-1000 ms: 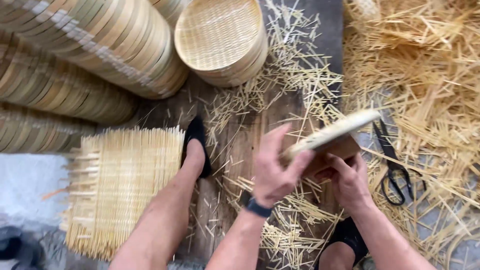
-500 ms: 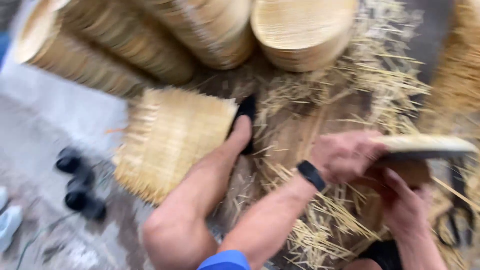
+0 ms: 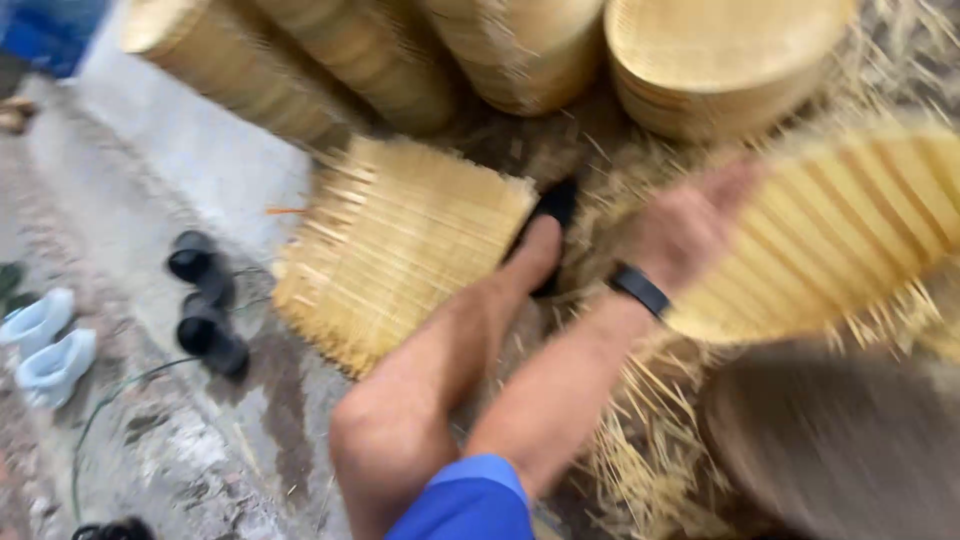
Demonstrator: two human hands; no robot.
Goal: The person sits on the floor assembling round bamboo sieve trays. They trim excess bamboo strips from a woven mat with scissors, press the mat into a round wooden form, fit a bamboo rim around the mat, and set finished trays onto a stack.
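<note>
The woven mat (image 3: 395, 255) and stacked baskets (image 3: 715, 60) look like matt, pale bamboo strips. Loose splinters (image 3: 650, 450) are rough; the floor (image 3: 190, 180) is wet concrete.

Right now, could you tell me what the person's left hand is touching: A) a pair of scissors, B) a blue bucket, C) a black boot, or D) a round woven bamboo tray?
D: the left hand grips the edge of the round woven bamboo tray, tilted up over the loose bamboo strips.

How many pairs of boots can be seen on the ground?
2: a black pair of boots beside the woven mat, and a pale blue pair at the left edge.
</note>
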